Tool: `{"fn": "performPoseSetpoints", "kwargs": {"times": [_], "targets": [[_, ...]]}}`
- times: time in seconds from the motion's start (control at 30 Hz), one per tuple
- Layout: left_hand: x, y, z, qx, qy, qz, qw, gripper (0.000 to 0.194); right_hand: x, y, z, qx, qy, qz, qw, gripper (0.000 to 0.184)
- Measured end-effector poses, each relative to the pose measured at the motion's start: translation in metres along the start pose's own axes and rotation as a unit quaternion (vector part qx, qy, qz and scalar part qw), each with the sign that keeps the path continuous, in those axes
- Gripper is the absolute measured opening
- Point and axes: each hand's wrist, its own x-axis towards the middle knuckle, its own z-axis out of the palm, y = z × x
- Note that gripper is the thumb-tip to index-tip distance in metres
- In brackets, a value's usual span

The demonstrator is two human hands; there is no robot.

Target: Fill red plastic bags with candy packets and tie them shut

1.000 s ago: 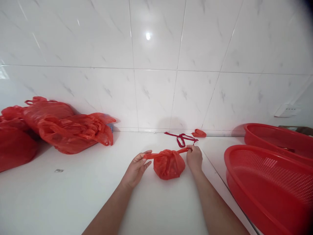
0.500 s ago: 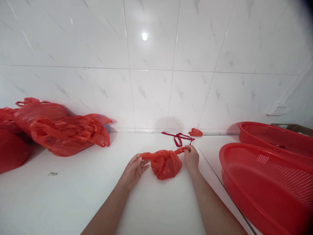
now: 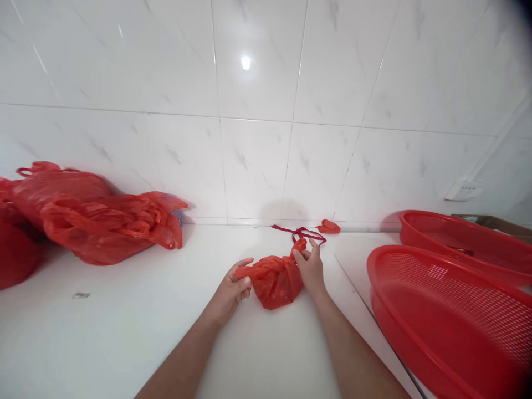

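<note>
A small, bunched red plastic bag rests on the white tabletop, its contents hidden by the plastic. On its left side, my left hand pinches one twisted end of the bag between thumb and fingers. At the opposite end, my right hand has its fingertips on the other twisted handle, which sticks up and away from the bag. Just behind that handle lies a dark red ribbon, partly covered by the handle and my fingers.
Several filled red plastic bags are heaped at the left by the tiled wall. A small red scrap lies near the wall. Right of the table seam stand a red perforated basket and another red basket behind it.
My right hand has moved left and closer to the bag; the handle it holds has gone from stretched sideways to bent upward. My left hand has shifted only slightly.
</note>
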Motion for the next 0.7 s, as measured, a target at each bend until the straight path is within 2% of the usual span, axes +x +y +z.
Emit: {"fn": "performPoseSetpoints", "kwargs": {"times": [0.07,0.17,0.23,0.3,0.37,0.43,0.57,0.7], "targets": [[-0.001,0.000,0.004,-0.003,0.006,-0.001,1.000,0.051,-0.002,-0.004,0.005,0.136,-0.067,0.054,0.987,0.067],[-0.001,-0.001,0.009,-0.009,0.021,0.004,1.000,0.043,-0.005,-0.008,0.009,0.310,-0.192,0.154,0.918,0.049],[0.000,-0.001,0.011,-0.011,0.045,0.007,0.999,0.038,-0.008,-0.010,0.009,0.360,-0.238,0.191,0.882,0.038],[0.001,-0.001,0.012,-0.025,0.078,0.005,0.997,0.032,-0.011,-0.013,0.009,0.376,-0.256,0.213,0.865,0.031],[0.002,-0.001,0.012,-0.056,0.100,0.005,0.993,0.027,-0.013,-0.014,0.010,0.377,-0.251,0.227,0.862,0.028],[0.003,-0.002,0.012,-0.083,0.097,0.009,0.992,0.028,-0.012,-0.014,0.013,0.371,-0.214,0.237,0.872,0.028],[0.003,-0.002,0.018,-0.072,0.064,0.000,0.995,0.030,-0.004,-0.005,0.015,0.362,-0.124,0.244,0.891,0.030],[0.003,0.001,0.031,-0.037,0.015,-0.011,0.999,0.034,0.005,0.005,0.011,0.363,-0.096,0.241,0.895,0.028]]}}
